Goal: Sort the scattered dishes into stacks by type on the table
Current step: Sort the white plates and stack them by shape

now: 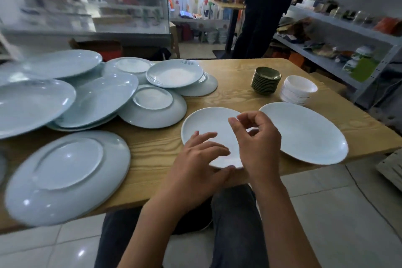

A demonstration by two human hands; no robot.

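Note:
A small white plate (208,122) lies at the near edge of the wooden table (237,95). My left hand (195,163) holds its near rim, fingers spread on top and thumb at the edge. My right hand (256,137) hovers over the plate's right side with loosely curled fingers and holds nothing. A larger white plate (304,135) lies just to the right. Behind it stand a stack of dark green saucers (266,80) and a stack of small white bowls (298,89). Pale blue plates (97,98) lie scattered and overlapping on the left, some face down.
A big upturned plate (65,176) overhangs the table's near left edge. A person in dark clothes (265,11) stands beyond the table. Grey shelving (339,65) with goods runs along the right. My legs are under the table edge, over a tiled floor.

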